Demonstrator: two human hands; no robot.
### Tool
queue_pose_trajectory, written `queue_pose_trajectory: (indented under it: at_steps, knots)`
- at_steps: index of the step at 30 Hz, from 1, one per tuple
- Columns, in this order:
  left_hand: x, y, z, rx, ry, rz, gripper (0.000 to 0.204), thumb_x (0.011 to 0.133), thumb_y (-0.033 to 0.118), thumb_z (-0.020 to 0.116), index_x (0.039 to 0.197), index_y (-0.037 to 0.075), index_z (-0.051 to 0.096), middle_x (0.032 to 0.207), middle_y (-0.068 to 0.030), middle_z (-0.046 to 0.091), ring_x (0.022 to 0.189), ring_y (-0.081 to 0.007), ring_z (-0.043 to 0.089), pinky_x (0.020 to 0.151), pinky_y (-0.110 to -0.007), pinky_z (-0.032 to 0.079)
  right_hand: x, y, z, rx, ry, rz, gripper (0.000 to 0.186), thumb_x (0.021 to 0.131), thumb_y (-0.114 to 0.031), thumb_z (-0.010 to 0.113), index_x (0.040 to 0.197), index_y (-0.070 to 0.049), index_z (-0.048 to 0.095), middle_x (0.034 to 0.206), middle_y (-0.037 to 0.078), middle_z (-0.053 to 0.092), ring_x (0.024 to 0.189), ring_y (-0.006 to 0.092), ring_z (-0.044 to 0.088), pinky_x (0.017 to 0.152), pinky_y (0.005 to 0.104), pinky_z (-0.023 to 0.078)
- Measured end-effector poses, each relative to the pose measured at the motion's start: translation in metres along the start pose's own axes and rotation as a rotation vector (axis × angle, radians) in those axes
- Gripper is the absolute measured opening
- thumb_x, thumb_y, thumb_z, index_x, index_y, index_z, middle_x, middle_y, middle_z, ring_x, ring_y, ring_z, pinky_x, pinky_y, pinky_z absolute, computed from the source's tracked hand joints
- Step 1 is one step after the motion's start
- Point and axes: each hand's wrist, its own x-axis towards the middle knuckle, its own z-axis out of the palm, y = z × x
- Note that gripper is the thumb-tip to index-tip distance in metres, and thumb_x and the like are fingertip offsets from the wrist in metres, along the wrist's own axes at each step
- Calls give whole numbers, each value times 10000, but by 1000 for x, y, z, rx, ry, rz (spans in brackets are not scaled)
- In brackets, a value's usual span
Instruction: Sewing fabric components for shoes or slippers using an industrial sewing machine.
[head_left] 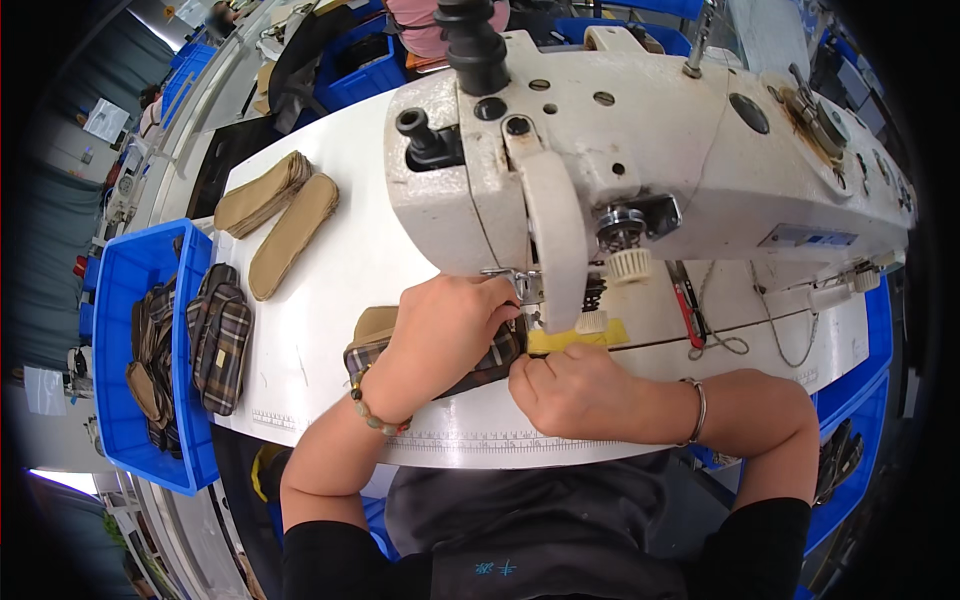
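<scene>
A plaid fabric slipper with a tan sole piece lies on the white table under the sewing machine's presser foot. Across its top reaches my left hand, fingers closed on the slipper's edge right beside the foot. My right hand is curled at the slipper's near right end, thumb and forefinger pressed together on its edge. What lies inside the right fist is hidden. Part of the slipper is covered by my left hand and wrist.
The large white sewing machine spans the right side. Loose tan soles and a sole stack lie at far left. A finished-looking plaid slipper rests by a blue bin of plaid pieces. Red-handled snips lie right.
</scene>
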Motion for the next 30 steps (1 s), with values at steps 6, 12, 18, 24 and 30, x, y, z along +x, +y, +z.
queue_pose_trajectory:
  at_steps: [6,12,18,24,30]
  knots:
    - [1,0,4,-11,20,0,126,823,225,708,835,100,699,700,-97,672,659,-300,665,584,-396,514,-1,-1,-1,13,2,3,231,658,-116,629,848,13,655,620,12,551,490,106,520,454,252,371]
    - [4,1,5,-40,29,-63,135,792,215,735,823,84,721,640,-121,652,623,-324,654,574,-407,513,-1,-1,-2,22,-7,18,232,659,-115,628,851,14,654,623,13,552,490,109,525,457,249,383]
    - [4,-2,7,-123,29,-87,161,779,208,745,858,69,739,637,-141,646,624,-344,645,577,-411,507,-1,1,-4,24,-29,19,236,651,-121,625,847,10,646,619,8,541,490,109,524,454,250,377]
    - [5,-16,18,-162,44,1,269,783,244,787,852,18,657,712,-156,657,639,-340,649,557,-402,498,0,2,4,24,54,23,149,624,-134,616,725,-36,566,566,-8,451,455,99,471,424,256,348]
    - [18,-22,15,-191,144,-1,235,866,264,693,921,37,666,784,-130,683,697,-293,673,618,-390,527,3,18,11,11,133,55,140,652,-136,639,733,-29,599,522,-3,444,416,120,466,393,286,355]
